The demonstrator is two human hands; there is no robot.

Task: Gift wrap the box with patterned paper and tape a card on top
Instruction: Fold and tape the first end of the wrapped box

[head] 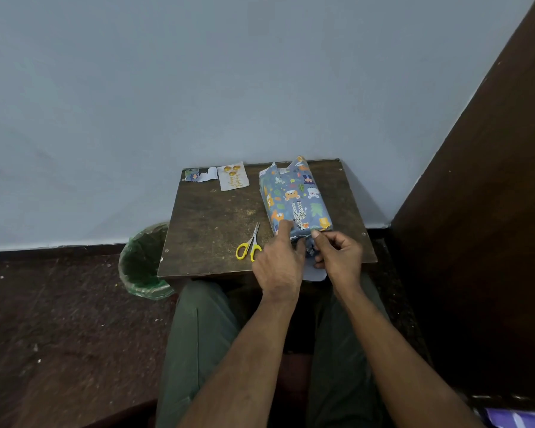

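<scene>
A box wrapped in blue animal-patterned paper (295, 197) lies on the right half of a small dark wooden table (217, 217). My left hand (280, 261) presses a finger on the box's near left corner. My right hand (338, 256) pinches the loose paper flap at the box's near end. The paper at the far end sticks up unfolded. A white card with gold balloons (233, 176) lies at the table's back edge.
Yellow-handled scissors (250, 244) lie just left of my left hand. A paper scrap (200, 175) sits at the back left corner. A green-lined bin (144, 262) stands on the floor left of the table. A brown door stands to the right.
</scene>
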